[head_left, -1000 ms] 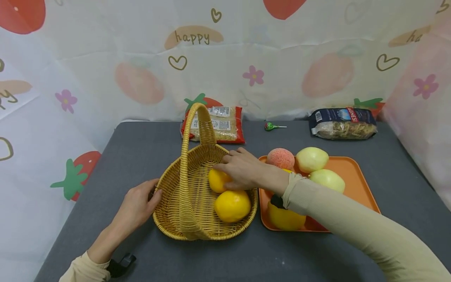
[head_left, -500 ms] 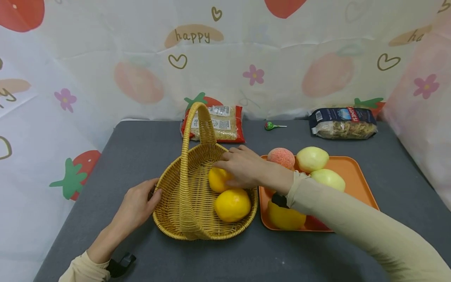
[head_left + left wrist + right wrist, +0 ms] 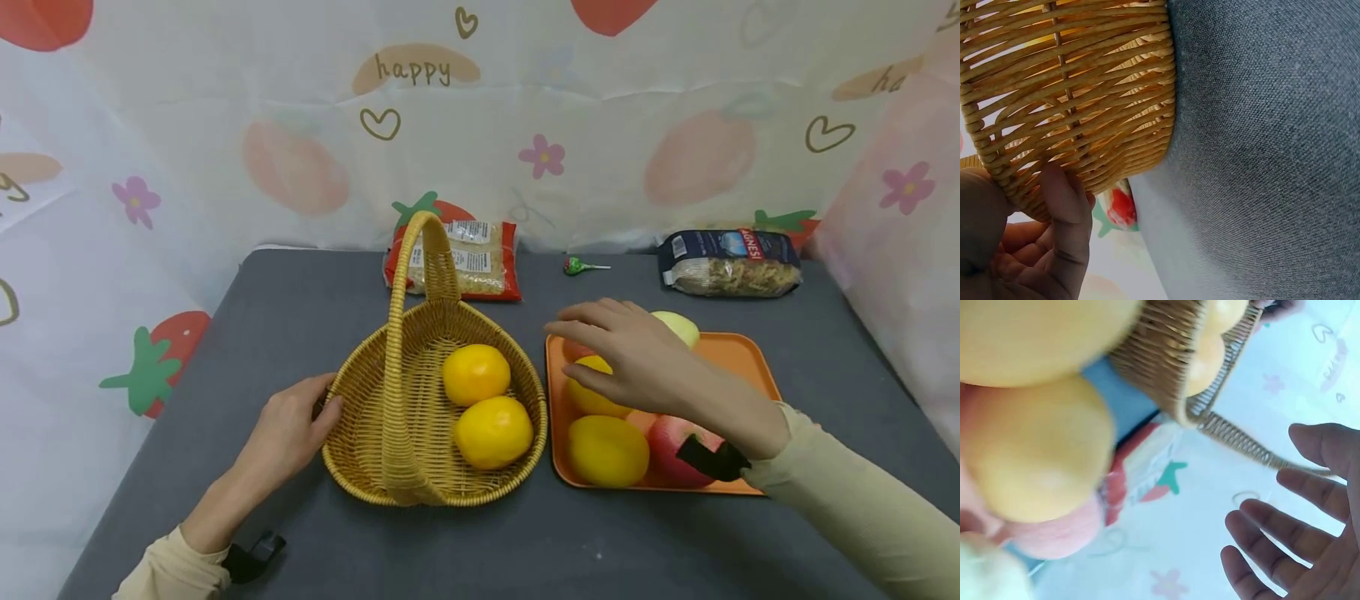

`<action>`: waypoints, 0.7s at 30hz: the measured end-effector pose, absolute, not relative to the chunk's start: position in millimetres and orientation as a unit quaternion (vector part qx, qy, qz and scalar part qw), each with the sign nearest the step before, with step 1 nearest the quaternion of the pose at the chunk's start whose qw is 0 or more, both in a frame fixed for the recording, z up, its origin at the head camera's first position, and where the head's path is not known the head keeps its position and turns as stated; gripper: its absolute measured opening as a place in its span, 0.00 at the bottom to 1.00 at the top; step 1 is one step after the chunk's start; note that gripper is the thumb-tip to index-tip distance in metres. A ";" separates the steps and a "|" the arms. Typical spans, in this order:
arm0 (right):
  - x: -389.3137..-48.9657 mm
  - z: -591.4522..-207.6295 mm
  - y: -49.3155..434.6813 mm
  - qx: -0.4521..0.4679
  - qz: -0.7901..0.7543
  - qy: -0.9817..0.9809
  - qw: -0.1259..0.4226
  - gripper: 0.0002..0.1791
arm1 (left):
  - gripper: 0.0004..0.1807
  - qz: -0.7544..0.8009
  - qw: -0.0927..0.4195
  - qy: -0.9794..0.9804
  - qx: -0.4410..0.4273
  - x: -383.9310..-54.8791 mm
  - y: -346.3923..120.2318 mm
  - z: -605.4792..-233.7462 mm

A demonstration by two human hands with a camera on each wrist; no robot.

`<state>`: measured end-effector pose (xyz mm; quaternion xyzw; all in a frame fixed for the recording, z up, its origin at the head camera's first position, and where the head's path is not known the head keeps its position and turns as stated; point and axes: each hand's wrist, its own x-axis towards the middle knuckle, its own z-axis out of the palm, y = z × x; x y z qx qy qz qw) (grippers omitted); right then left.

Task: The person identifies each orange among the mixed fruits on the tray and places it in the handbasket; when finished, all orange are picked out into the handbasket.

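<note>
My left hand [image 3: 288, 429] grips the left rim of a wicker basket [image 3: 367, 425]; in the left wrist view its thumb and fingers pinch the woven edge [image 3: 1029, 187]. Two round yellow-orange fruits lie in the basket's right half, one farther back [image 3: 476, 375] and one nearer [image 3: 493, 433]. My right hand [image 3: 637, 350] hovers above the orange tray [image 3: 738, 362], fingers spread and holding nothing, as the right wrist view also shows. Below it on the tray are a yellow fruit [image 3: 588, 392], another yellow fruit [image 3: 607, 452], a red apple [image 3: 675, 450] and a pale green fruit [image 3: 678, 327], partly covered.
Along the back of the grey table lie a red-edged clear bag of grains [image 3: 480, 262], a green-wrapped lollipop [image 3: 576, 267] and a dark-labelled pasta bag [image 3: 731, 265]. The basket's tall handle [image 3: 397, 333] arches over it. A patterned cloth [image 3: 525, 100] hangs behind.
My right hand has let go of the farther yellow-orange fruit in the basket and moved right, over the tray, its fingers now spread. My left hand stays on the basket rim.
</note>
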<state>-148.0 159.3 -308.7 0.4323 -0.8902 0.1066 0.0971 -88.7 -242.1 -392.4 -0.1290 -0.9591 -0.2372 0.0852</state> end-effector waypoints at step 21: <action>-81.7 -371.9 212.7 0.395 0.075 -0.907 0.126 0.36 | 0.16 -0.235 0.086 -0.960 -0.129 -88.5 -241.4 -391.0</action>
